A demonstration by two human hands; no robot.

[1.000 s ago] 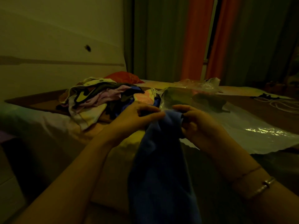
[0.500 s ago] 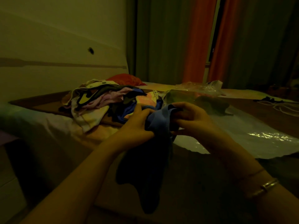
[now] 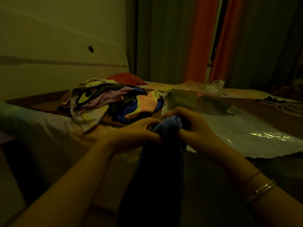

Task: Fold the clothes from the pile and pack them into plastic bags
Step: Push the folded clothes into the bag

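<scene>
Head view: dim room, a person stands at the near edge of a bed point(image 3: 49, 128) and looks down at both hands.
Left hand: the left hand point(image 3: 141, 128) is clenched round the bunched top of a blue garment point(image 3: 168, 126), fingers curled into the cloth.
Right hand: the right hand point(image 3: 191, 126) grips the same bunch from the right side, just beside the left one.
Garment: only its top is gathered; the rest hangs down dark and loose toward the near edge, unfolded.
Pile: the clothes pile point(image 3: 105, 104) lies on the bed, far and left of the hands, many pieces tangled together.
Bags: a flat plastic bag point(image 3: 246, 130) is spread to the right, and a filled plastic bag point(image 3: 193, 100) sits beyond it, near the pile.
Risk, slipping: the hanging part is long and heavy-looking, so a slack grip would probably let it slide off the near edge.
Risk, bad fold: both hands hold one crumpled spot; in this poor light the seams are hard to find, and the fold could come out lopsided.
Risk, bag: the thin flat bag looks slippery and may shift or crease if the cloth drags across it.
</scene>
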